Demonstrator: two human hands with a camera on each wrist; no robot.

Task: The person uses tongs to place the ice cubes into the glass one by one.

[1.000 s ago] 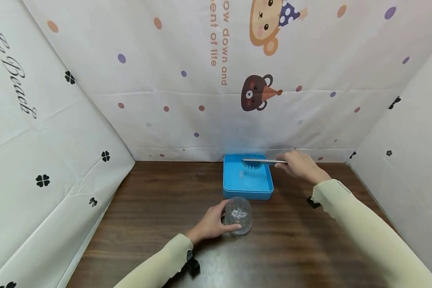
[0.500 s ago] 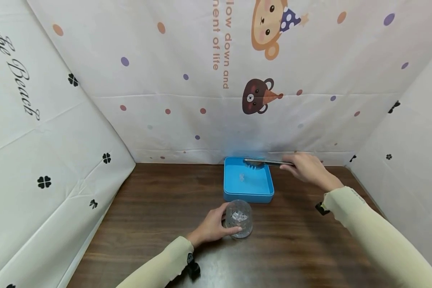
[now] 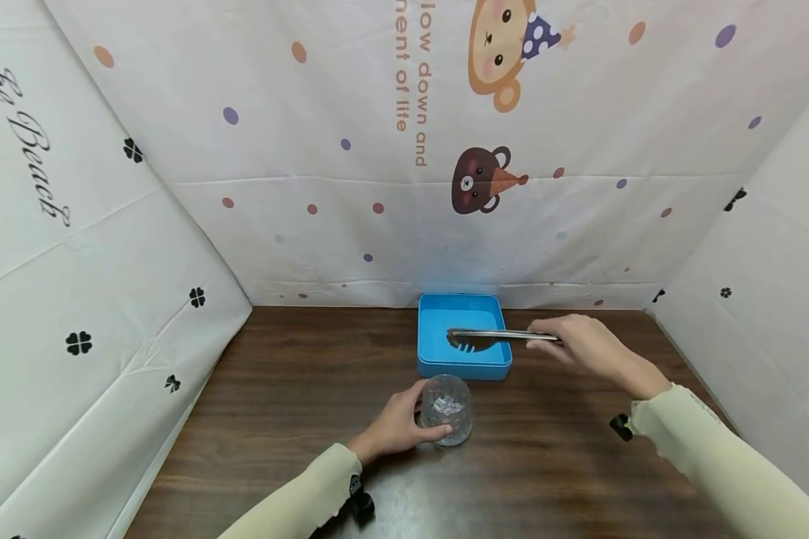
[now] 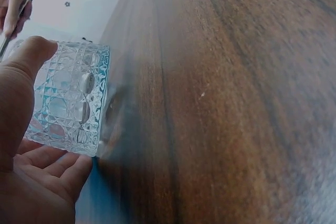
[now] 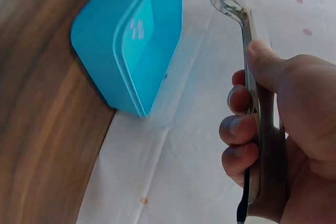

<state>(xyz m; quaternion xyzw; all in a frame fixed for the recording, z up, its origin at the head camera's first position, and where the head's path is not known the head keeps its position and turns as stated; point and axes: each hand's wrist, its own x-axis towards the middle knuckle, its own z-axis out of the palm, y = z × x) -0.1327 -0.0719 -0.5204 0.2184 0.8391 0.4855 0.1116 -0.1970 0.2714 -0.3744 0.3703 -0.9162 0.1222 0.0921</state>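
Observation:
My left hand (image 3: 396, 421) grips a clear, textured glass (image 3: 453, 391) standing on the table, thumb on the near side and fingers behind. Small clear pieces like ice cubes (image 3: 447, 405) lie in the glass. My right hand (image 3: 585, 346) holds metal serving tongs (image 3: 505, 335) level over the blue box (image 3: 465, 369). In the right wrist view the tongs (image 5: 252, 45) have a fork-toothed tip and a spoon-like tip, and more clear pieces (image 5: 137, 30) lie in the box. In the head view the tongs cover those pieces.
The box stands at the back of the dark wooden table (image 3: 297, 374), close to the printed cloth (image 3: 310, 247) hanging behind. White cloths (image 3: 94, 374) also close off the left and right sides.
My right hand and the tongs have come nearer and a little to the right, the tips moving from the box's back toward its middle. The left hand and glass stay put.

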